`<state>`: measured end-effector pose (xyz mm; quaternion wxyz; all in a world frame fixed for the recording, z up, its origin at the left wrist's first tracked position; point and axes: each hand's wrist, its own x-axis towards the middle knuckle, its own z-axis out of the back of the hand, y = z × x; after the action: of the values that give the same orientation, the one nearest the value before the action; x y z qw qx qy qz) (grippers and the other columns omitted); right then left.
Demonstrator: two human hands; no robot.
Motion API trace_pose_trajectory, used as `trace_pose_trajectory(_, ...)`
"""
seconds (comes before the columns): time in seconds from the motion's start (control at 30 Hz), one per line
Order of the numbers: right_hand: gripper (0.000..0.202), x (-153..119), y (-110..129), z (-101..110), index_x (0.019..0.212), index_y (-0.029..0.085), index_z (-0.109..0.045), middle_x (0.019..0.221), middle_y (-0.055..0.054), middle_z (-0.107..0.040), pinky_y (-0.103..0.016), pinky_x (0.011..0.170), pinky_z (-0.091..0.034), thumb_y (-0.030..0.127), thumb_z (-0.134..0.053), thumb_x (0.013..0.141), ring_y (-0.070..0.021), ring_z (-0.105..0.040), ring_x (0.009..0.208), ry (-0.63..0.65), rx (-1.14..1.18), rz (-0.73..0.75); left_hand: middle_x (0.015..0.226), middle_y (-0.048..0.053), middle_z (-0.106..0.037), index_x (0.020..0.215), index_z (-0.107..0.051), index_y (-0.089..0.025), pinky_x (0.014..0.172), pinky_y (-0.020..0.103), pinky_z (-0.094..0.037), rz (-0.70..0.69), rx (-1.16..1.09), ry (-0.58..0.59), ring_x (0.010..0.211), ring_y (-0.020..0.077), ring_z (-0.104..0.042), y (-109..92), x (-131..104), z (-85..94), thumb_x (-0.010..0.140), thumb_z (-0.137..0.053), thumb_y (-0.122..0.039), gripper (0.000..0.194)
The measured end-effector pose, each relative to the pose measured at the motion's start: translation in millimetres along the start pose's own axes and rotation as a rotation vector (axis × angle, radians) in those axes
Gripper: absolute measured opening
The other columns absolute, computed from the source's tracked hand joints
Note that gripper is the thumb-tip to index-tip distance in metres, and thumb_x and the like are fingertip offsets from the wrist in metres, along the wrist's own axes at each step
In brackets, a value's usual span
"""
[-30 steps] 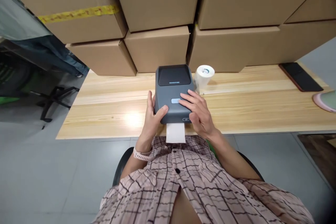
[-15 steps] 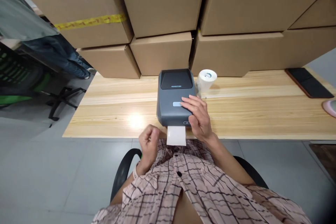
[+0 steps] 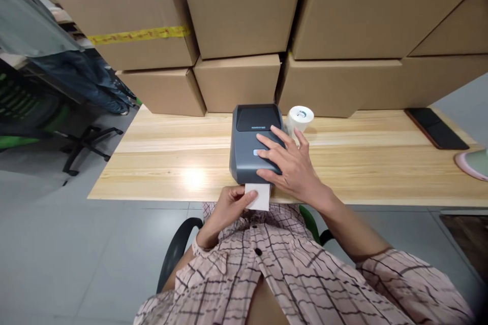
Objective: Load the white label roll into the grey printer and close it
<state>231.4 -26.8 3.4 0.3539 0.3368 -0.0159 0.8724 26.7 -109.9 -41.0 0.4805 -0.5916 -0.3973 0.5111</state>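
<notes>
A dark grey label printer [image 3: 247, 137] stands at the front edge of the wooden table. From its front slot a white label strip [image 3: 261, 199] sticks out over the table edge. My left hand [image 3: 229, 209] pinches the strip's left side, thumb on top and fingers beneath. Across the printer's top lies my right hand [image 3: 292, 165], fingers spread, one fingertip at the light button; it holds nothing. Just behind that hand, to the printer's right, a white paper roll [image 3: 299, 118] stands upright, its lower part partly hidden.
Large cardboard boxes [image 3: 244, 10] are stacked along the table's back. A phone [image 3: 436, 128] and a pink-rimmed object [image 3: 473, 165] lie at the right. At the far left are a person's legs [image 3: 84, 78] and a chair base [image 3: 86, 147].
My left hand has moved right from beside the strip and taken hold of it. My right hand has spread its fingers and reached further over the printer's top.
</notes>
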Motion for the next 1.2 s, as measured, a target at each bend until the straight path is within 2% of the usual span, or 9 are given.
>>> trace_pose_trajectory(0.17,0.064,-27.2,-6.1,-4.4,0.158,0.032,-0.039,0.176,-0.007,-0.024,-0.062,0.125,-0.034,0.067,-0.027,0.106,-0.0341,-0.029,0.160,-0.184,0.292,-0.188,0.058,-0.001,-0.052,0.057,-0.054,-0.018,0.056,0.025,-0.040,-0.357,0.060,-0.494,0.057,0.0108,-0.046,-8.1,0.0,16.3,0.099,-0.056,-0.045,0.050)
trace_pose_trajectory(0.27,0.078,-22.8,-8.7,-4.3,0.169,0.035,-0.010,0.179,-0.004,-0.010,-0.062,0.129,-0.030,0.074,-0.020,0.102,-0.0348,-0.018,0.163,-0.213,0.365,-0.213,0.070,0.000,-0.061,0.074,-0.063,-0.019,0.056,0.024,-0.043,-0.442,0.015,-0.599,0.060,0.0113,-0.051,-21.1,19.1,32.8,0.097,-0.060,-0.040,0.031)
trace_pose_trajectory(0.37,0.082,9.9,-17.9,-2.3,0.168,0.035,-0.001,0.178,-0.006,-0.008,-0.061,0.131,-0.024,0.078,-0.017,0.100,-0.0335,-0.014,0.164,-0.241,0.351,-0.167,0.097,0.006,-0.071,0.100,-0.070,-0.020,0.066,0.025,-0.051,-0.428,0.059,-0.572,0.083,0.0151,-0.064,-33.7,52.7,47.5,0.090,-0.070,-0.037,0.020)
trace_pose_trajectory(0.53,0.070,94.1,-57.9,1.2,0.165,0.034,-0.004,0.172,-0.011,-0.024,-0.061,0.128,-0.031,0.069,-0.020,0.106,-0.0312,-0.030,0.159,-0.402,0.300,-0.116,0.153,0.015,-0.054,0.138,-0.058,-0.022,0.110,0.046,-0.049,-0.309,0.085,-0.300,0.143,0.0318,-0.050,-42.8,107.3,54.6,0.077,-0.080,-0.039,0.067)
trace_pose_trajectory(0.7,0.067,160.0,-103.9,0.2,0.165,0.034,-0.005,0.174,-0.009,-0.022,-0.056,0.128,-0.029,0.063,-0.024,0.108,-0.0291,-0.025,0.161,-0.374,0.219,-0.242,0.159,0.017,-0.048,0.157,-0.042,-0.022,0.118,0.053,-0.044,-0.243,0.025,-0.079,0.148,0.0369,-0.045,-43.2,127.9,48.9,0.074,-0.084,-0.040,0.095)
trace_pose_trajectory(0.9,0.058,142.7,-88.0,7.2,0.162,0.027,-0.026,0.165,-0.012,-0.040,-0.052,0.124,-0.036,0.046,-0.039,0.108,-0.0279,-0.039,0.153,-0.447,0.045,-0.224,0.155,0.016,-0.054,0.156,-0.042,-0.022,0.111,0.048,-0.050,-0.256,0.012,-0.069,0.139,0.0333,-0.053,-44.1,127.2,46.8,0.074,-0.084,-0.037,0.094)
trace_pose_trajectory(0.97,0.044,121.2,-72.6,7.4,0.148,0.024,-0.050,0.145,-0.013,-0.061,-0.050,0.116,-0.043,0.034,-0.038,0.108,-0.0284,-0.055,0.135,-0.304,0.007,-0.150,0.155,0.015,-0.054,0.156,-0.042,-0.022,0.108,0.047,-0.052,-0.242,0.007,-0.075,0.137,0.0331,-0.055,-44.0,126.7,46.7,0.074,-0.083,-0.037,0.093)
trace_pose_trajectory(1.03,0.036,104.9,-62.5,3.5,0.130,0.021,-0.067,0.117,-0.012,-0.076,-0.046,0.100,-0.050,0.024,-0.040,0.105,-0.0273,-0.068,0.109,0.073,-0.011,-0.056,0.154,0.016,-0.055,0.157,-0.042,-0.021,0.106,0.047,-0.053,-0.242,0.012,-0.080,0.137,0.0334,-0.055,-43.6,126.7,46.6,0.074,-0.083,-0.037,0.093)
trace_pose_trajectory(1.2,0.031,100.6,-56.6,-16.9,0.108,0.015,-0.076,0.093,-0.014,-0.078,-0.046,0.104,-0.044,0.006,-0.052,0.089,-0.0287,-0.071,0.097,0.721,-0.100,0.108,0.152,0.016,-0.057,0.156,-0.044,-0.021,0.105,0.047,-0.054,-0.281,0.046,-0.093,0.136,0.0331,-0.056,-40.7,128.6,47.4,0.075,-0.084,-0.036,0.092)
